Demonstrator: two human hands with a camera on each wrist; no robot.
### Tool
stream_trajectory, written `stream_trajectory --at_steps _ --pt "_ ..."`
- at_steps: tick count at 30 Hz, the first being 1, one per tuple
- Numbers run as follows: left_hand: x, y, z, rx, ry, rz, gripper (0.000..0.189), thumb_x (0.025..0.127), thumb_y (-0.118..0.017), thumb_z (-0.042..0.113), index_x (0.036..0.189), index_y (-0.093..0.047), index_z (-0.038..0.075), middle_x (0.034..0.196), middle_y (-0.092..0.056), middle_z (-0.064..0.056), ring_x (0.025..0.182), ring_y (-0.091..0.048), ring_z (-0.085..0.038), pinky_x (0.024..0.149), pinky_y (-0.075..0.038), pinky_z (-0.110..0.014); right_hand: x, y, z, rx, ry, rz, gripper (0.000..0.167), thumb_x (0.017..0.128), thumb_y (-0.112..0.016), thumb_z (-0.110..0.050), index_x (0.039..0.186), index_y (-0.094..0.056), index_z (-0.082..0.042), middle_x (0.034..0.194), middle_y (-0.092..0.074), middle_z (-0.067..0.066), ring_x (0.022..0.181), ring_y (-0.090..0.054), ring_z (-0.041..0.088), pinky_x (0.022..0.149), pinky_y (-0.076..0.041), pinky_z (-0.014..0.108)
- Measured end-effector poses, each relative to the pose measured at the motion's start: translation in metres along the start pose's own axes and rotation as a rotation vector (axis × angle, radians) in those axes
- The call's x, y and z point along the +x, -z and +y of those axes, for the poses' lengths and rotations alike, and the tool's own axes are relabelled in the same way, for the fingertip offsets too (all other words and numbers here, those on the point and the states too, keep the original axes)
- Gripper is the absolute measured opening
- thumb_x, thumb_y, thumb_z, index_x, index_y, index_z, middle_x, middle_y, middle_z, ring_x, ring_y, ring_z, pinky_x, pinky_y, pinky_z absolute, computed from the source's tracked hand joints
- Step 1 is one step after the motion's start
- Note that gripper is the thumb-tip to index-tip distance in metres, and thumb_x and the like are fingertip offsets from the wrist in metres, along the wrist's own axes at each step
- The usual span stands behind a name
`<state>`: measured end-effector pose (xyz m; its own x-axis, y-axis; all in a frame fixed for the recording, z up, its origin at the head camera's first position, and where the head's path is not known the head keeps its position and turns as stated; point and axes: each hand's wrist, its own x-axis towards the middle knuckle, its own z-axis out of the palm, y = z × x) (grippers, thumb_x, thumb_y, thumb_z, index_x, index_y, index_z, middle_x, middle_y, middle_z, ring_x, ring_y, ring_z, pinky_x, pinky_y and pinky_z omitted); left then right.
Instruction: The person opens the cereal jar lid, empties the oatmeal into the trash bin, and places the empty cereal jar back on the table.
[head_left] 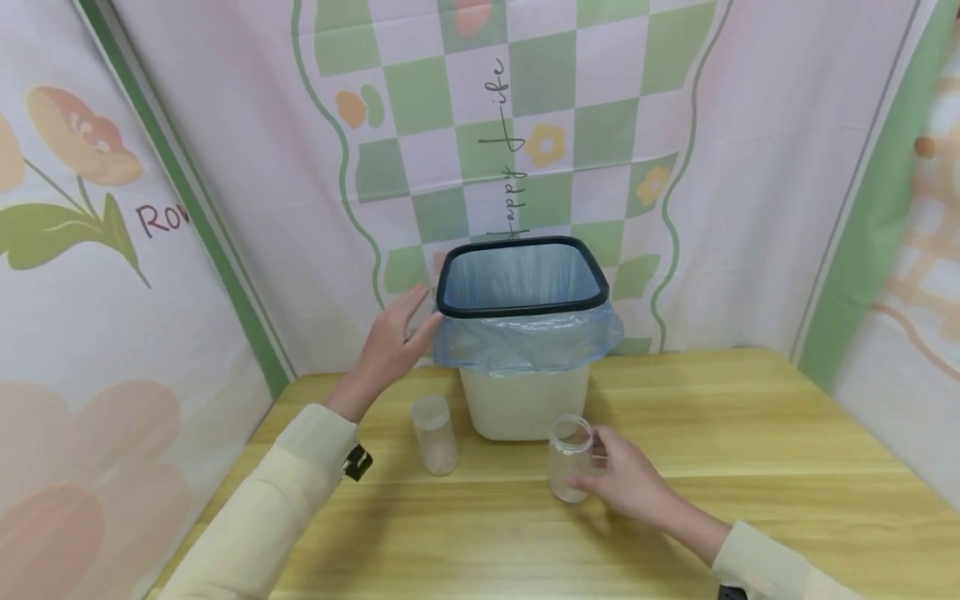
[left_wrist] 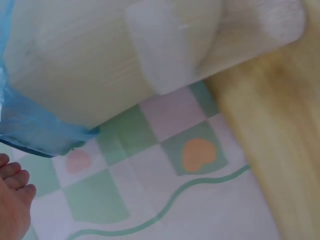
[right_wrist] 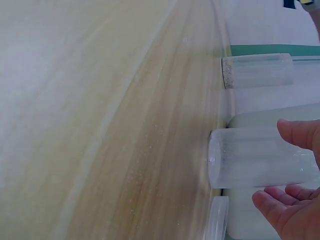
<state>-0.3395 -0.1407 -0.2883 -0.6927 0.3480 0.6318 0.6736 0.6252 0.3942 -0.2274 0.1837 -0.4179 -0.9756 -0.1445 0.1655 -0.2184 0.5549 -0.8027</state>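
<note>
A clear open-topped jar (head_left: pixel 570 467) stands upright on the table, its mouth facing up. My right hand (head_left: pixel 633 479) is around its right side, thumb in front and fingers behind. In the right wrist view the thumb overlaps the jar (right_wrist: pixel 260 157), while a small gap shows between the fingers (right_wrist: pixel 280 200) and its wall. My left hand (head_left: pixel 393 342) is raised with fingers extended, at the left rim of a bin (head_left: pixel 525 404). Below it stands a second clear jar (head_left: pixel 435 437) with a whitish lid and some grainy matter at the bottom.
The bin has a black rim ring (head_left: pixel 521 313) and a blue plastic liner (head_left: pixel 517 342) folded over its edge. A shallow clear piece (right_wrist: pixel 217 217) sits on the wooden table (head_left: pixel 697 417) near the open jar. Patterned curtains (head_left: pixel 615 83) hang behind and at both sides.
</note>
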Motion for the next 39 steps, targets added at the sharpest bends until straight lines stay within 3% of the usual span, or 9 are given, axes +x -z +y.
stream_trajectory --at_steps 10,13,21,33,39 --pt "-0.048 -0.009 -0.018 -0.015 -0.008 0.065 0.05 0.099 -0.055 0.027 0.139 -0.047 -0.003 0.14 -0.049 -0.021 0.129 -0.046 -0.036 0.107 -0.035 -0.05 -0.013 0.01 -0.006 0.014 0.049 0.035 0.065 0.074 -0.084 -0.012 0.124 -0.05 0.012 0.114 -0.061 0.02 0.105 -0.06 0.037 0.091 -0.051 0.045" --pt "-0.06 -0.012 -0.021 -0.021 0.012 0.054 0.051 0.099 -0.056 0.027 0.141 -0.046 -0.001 0.142 -0.048 -0.019 0.13 -0.044 -0.036 0.108 -0.033 -0.05 -0.017 0.013 -0.007 0.019 0.058 0.041 0.061 0.074 -0.083 -0.008 0.122 -0.051 0.012 0.113 -0.061 0.02 0.104 -0.06 0.035 0.09 -0.052 0.042" --pt "-0.088 -0.018 -0.024 -0.028 0.139 0.013 0.061 0.097 -0.059 0.035 0.144 -0.042 0.0 0.145 -0.043 -0.02 0.131 -0.042 -0.038 0.109 -0.031 -0.052 -0.032 0.017 -0.01 0.007 0.035 0.02 0.06 0.075 -0.083 -0.011 0.121 -0.053 0.011 0.109 -0.062 0.015 0.101 -0.061 0.03 0.088 -0.052 0.039" --pt "-0.125 -0.041 -0.038 -0.167 0.355 -0.027 0.081 0.085 -0.073 0.041 0.142 -0.041 -0.005 0.144 -0.044 -0.022 0.131 -0.042 -0.041 0.106 -0.034 -0.052 -0.048 0.013 -0.015 0.027 0.034 -0.064 0.06 0.075 -0.083 -0.016 0.12 -0.053 0.01 0.108 -0.062 0.013 0.102 -0.061 0.03 0.087 -0.053 0.037" --pt "-0.135 -0.051 -0.038 -0.236 0.399 -0.087 0.085 0.08 -0.079 0.04 0.14 -0.042 -0.008 0.141 -0.046 -0.025 0.129 -0.045 -0.04 0.104 -0.037 -0.052 -0.052 0.005 -0.016 0.058 0.089 -0.135 0.062 0.075 -0.082 -0.018 0.12 -0.051 0.013 0.109 -0.061 0.015 0.102 -0.06 0.033 0.086 -0.053 0.037"
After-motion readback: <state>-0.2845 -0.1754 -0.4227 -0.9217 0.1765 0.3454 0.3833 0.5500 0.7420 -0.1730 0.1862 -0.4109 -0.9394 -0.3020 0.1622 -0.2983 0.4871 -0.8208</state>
